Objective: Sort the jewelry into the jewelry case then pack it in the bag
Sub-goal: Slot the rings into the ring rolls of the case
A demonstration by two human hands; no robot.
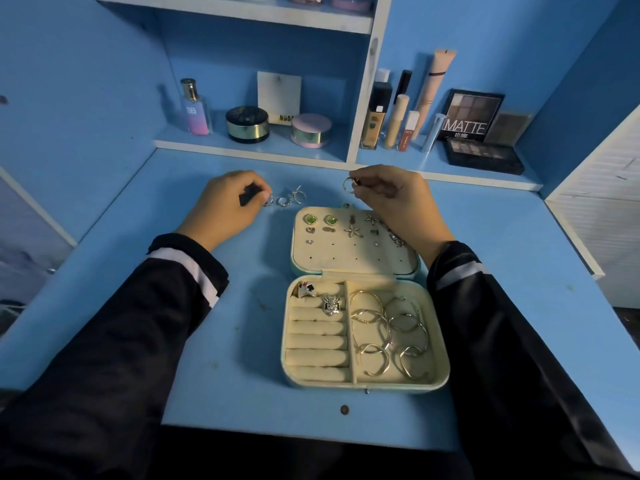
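Right hand [391,202]: pinches one silver ring [347,185], held above the far edge of the open jewelry case [363,385]. Left hand [225,202]: fingers curled, tips at a third ring [268,201] on the desk [225,341]; grip cannot be told. Loose rings [298,195] just beside it: two. Seated rings [332,304] in the case rolls: two. Hoops [388,327]: several, overlapping, uncounted.

Left shelf bay: perfume bottle [194,107], black jar [247,124], pink compact [311,129], white card [279,97].
Right shelf bay: foundation bottle [374,116], MATTE palette [471,116] upright, dark palette [483,155] flat.
Desk [225,341]: blue.
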